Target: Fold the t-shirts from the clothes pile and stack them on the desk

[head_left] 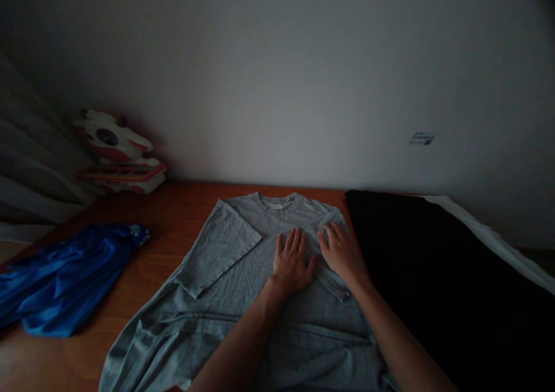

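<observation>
A grey T-shirt (pixel 243 265) lies spread on the wooden table, its collar and label toward the wall. Its left sleeve is folded inward over the body, and the lower part is rumpled. My left hand (pixel 291 263) rests flat on the middle of the shirt, fingers stretched out. Beside it, my right hand (pixel 340 247) lies on the shirt's right shoulder and sleeve area, with its fingers apart and slightly bent. My forearms cover parts of the lower shirt and the right sleeve.
A crumpled blue garment (pixel 73 276) lies on the wooden table (pixel 173 207) at left. Behind it stands a cow-shaped toy keyboard (pixel 121 155) near a curtain. Black cloth (pixel 416 265) with a white cloth edge (pixel 472 230) lies at right. The wall (pixel 277 91) rises behind.
</observation>
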The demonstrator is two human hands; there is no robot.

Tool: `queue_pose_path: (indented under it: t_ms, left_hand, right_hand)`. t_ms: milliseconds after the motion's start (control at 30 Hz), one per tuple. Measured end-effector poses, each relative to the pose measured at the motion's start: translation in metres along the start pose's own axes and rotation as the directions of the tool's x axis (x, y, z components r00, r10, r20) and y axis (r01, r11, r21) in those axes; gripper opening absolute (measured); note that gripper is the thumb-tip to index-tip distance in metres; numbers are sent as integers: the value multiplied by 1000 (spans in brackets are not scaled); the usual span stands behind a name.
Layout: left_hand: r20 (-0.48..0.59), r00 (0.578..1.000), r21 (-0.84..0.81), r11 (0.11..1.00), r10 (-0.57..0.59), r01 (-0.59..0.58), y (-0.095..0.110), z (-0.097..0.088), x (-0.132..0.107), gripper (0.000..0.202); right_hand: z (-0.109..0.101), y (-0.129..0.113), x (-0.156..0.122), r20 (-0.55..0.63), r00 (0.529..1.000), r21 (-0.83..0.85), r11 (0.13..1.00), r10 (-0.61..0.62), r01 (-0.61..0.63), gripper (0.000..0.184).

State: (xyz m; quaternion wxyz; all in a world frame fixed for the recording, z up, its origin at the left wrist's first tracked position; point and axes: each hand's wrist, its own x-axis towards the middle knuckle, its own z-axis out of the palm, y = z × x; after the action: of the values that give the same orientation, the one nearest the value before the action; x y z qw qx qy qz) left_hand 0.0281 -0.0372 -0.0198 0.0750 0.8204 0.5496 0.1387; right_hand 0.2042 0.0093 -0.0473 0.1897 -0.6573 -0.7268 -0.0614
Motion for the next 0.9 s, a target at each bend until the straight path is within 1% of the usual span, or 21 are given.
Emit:
queue_pose_path:
  t_ms: [100,167,233,300,367,400,467,500,567,600,633,667,700,767,833,900]
  left_hand:
    - [-9,1000,-32,999,8,-9,0,-1,-1,70]
    - [-10,1000,-63,998,10,-11,-1,0,0,68]
    - [-15,1000,-96,995,9,-10,-1,0,1,65]
    - [-13,1000,-132,991,6,-7,-2,-2,3,61]
    - [-10,1000,-165,986,5,-7,-3,-10,7,57]
    - [-25,1000,-177,984,7,-11,-4,-17,9,54]
    - [-103,994,-196,980,19,-40,-10,-33,11,48]
    - [-161,986,-207,976,29,-63,-16,-43,11,45]
    - [-252,967,-232,967,46,-107,-35,-61,7,40]
    - [-264,963,-240,964,50,-116,-48,-69,4,38]
    - [-245,968,-234,965,55,-114,-64,-75,-1,37]
    - [-198,978,-214,971,61,-104,-82,-80,-6,37]
    - [-138,988,-179,979,71,-95,-101,-82,-13,35]
    - [-29,993,-103,988,110,-113,-137,-83,-26,33]
    - [17,996,-16,996,88,-88,-167,-78,-38,37]
    - [19,999,60,997,43,-44,-184,-72,-48,43]
  right_hand:
    - [4,2,-12,73,997,-52,999,14,-10,60]
    - [5,2,-14,111,993,-71,997,31,-23,67]
    - [4,2,-13,118,992,-65,997,40,-32,69]
    - [1,3,-11,83,996,-30,999,35,-33,67]
    - [-3,3,-11,-2,1000,31,1000,6,-6,59]
    - [-6,2,-11,-51,998,62,998,-25,28,53]
    - [-14,-1,-13,-120,987,104,988,-104,117,40]
    - [-18,-3,-14,-130,982,113,982,-137,152,35]
    - [-26,-7,-15,-111,980,121,976,-165,178,32]
    - [-29,-9,-16,-96,982,125,977,-163,174,32]
    - [-31,-10,-16,-81,984,130,977,-160,169,31]
    - [-32,-10,-15,-66,984,138,976,-163,171,29]
    - [-32,-10,-15,-51,983,149,972,-176,181,26]
    - [-31,-6,-15,-34,979,170,964,-202,205,24]
    - [-28,-2,-17,-23,981,166,967,-194,195,31]
    - [-24,1,-20,22,989,112,983,-148,144,46]
